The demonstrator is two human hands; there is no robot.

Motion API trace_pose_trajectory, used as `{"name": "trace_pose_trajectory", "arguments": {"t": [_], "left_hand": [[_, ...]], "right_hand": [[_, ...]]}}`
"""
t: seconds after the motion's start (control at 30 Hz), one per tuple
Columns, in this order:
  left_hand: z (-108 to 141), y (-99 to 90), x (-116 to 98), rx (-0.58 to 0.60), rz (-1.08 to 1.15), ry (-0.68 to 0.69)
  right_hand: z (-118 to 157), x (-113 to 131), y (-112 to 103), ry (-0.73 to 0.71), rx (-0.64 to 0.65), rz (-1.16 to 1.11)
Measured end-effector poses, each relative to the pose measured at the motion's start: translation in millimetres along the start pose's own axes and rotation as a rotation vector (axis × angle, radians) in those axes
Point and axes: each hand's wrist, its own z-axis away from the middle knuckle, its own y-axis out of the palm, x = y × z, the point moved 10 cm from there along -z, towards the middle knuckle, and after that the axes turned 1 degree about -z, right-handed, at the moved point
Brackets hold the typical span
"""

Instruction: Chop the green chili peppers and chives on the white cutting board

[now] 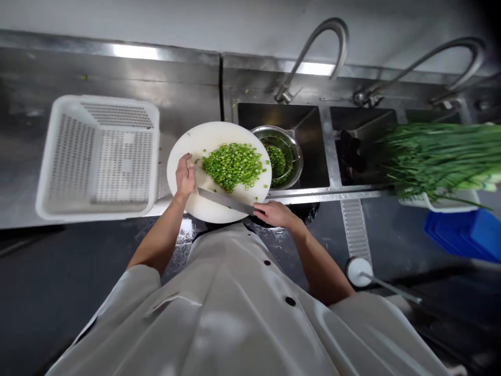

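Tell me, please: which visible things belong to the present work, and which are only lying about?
In the work:
long grey metal knife
round white cutting board
small chopped green pieces
probably, round steel bowl

Apparently lying about:
rectangular white plastic basket
blue plastic containers
long leafy green stalks, link unclear

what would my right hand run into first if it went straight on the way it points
Most likely your left hand: the knife in your right hand leads, and it points over the round white cutting board toward that hand. Whether knife and hand touch is hard to tell.
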Motion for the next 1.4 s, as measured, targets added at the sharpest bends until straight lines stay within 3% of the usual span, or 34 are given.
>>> {"name": "trace_pose_trajectory", "arguments": {"t": [0.17, 0.4, 0.5, 0.6, 0.7, 0.8, 0.87, 0.9, 0.97, 1.03, 1.17, 1.23, 1.33, 1.4], "left_hand": [[-42.7, 68.1, -25.0, 0.095, 0.239, 0.013], [-85.8, 140.0, -72.4, 0.249, 0.338, 0.063], [-104.0, 177.8, -95.5, 0.281, 0.346, 0.059], [-127.7, 226.9, -120.5, 0.325, 0.352, 0.036], [-150.3, 291.1, -141.0, 0.453, 0.355, -0.064], [-154.0, 359.4, -149.9, 0.706, 0.355, -0.277], [-149.3, 386.9, -153.0, 0.852, 0.353, -0.405], [-149.4, 391.8, -155.9, 0.891, 0.364, -0.434], [-159.6, 384.1, -165.5, 0.889, 0.425, -0.421], [-179.6, 356.4, -177.7, 0.822, 0.515, -0.359], [-222.9, 267.0, -192.7, 0.627, 0.608, -0.262], [-237.2, 214.9, -191.0, 0.496, 0.627, -0.228], [-235.8, 141.0, -174.4, 0.329, 0.652, -0.185], [-218.1, 98.7, -154.0, 0.25, 0.67, -0.174]], "right_hand": [[-18.3, -49.6, -24.7, 0.098, -0.101, -0.062], [-16.7, -119.3, -36.0, 0.069, -0.179, -0.105], [-13.3, -161.0, -41.5, 0.082, -0.212, -0.137], [-11.0, -211.9, -48.0, 0.114, -0.254, -0.181], [-10.5, -261.0, -54.5, 0.148, -0.307, -0.231], [-5.9, -289.1, -60.4, 0.136, -0.345, -0.289], [3.6, -293.0, -62.4, 0.138, -0.343, -0.31], [10.0, -289.6, -62.5, 0.144, -0.335, -0.314], [22.3, -267.8, -60.6, 0.126, -0.303, -0.323], [26.7, -223.0, -56.0, 0.034, -0.255, -0.358], [-6.6, -91.8, -34.1, -0.23, -0.07, -0.468], [-41.7, -37.7, -19.5, -0.235, 0.032, -0.536], [-92.4, -2.5, -13.2, -0.096, 0.025, -0.572], [-110.5, -7.8, -19.8, -0.018, -0.044, -0.568]]}}
